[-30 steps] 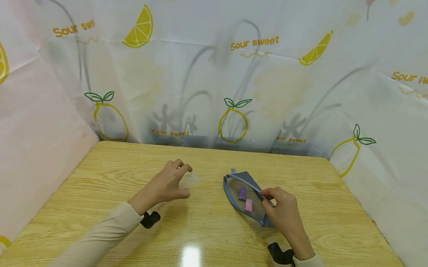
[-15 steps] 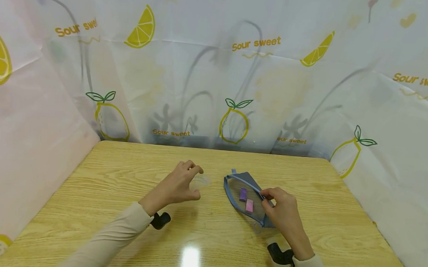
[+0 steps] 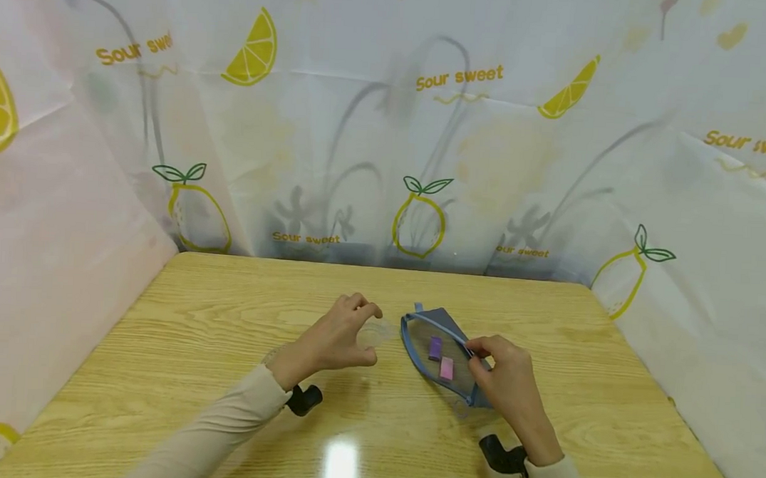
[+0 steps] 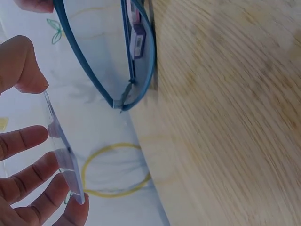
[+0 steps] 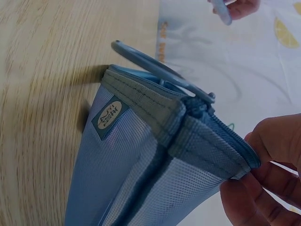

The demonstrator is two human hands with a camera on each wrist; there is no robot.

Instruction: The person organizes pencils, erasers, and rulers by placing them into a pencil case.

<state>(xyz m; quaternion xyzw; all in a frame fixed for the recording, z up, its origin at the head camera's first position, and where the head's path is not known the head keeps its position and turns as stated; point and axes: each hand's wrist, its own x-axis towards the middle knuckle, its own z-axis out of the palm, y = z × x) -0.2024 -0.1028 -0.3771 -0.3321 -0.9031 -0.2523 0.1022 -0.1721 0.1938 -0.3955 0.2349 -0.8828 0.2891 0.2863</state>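
Note:
My left hand (image 3: pixel 340 335) holds a thin clear plastic plate (image 4: pixel 63 146) between thumb and fingertips. The plate looks like a protractor and is seen nearly edge-on in the left wrist view. To its right an unzipped blue mesh pencil case (image 5: pixel 127 155) stands on the table with its mouth spread. My right hand (image 3: pixel 508 373) pinches the zipper rim on the near right side. Inside lie a small purple block (image 3: pixel 435 348) and a pink block (image 3: pixel 446 369), possibly erasers. A round ring pull (image 5: pixel 155 66) hangs at the zipper's end. Plate and pencil case are apart.
The wooden table (image 3: pixel 374 438) ends at a white lemon-printed sheet (image 3: pixel 337 123) behind and at both sides. A faint clear item (image 3: pixel 277 351) shows on the table behind my left wrist, mostly hidden. Black wrist mounts (image 3: pixel 502 456) hang below each wrist.
My left hand has moved right with the clear plate, closer to the pencil case. The right hand stays on the rim, and the case and blocks keep their place.

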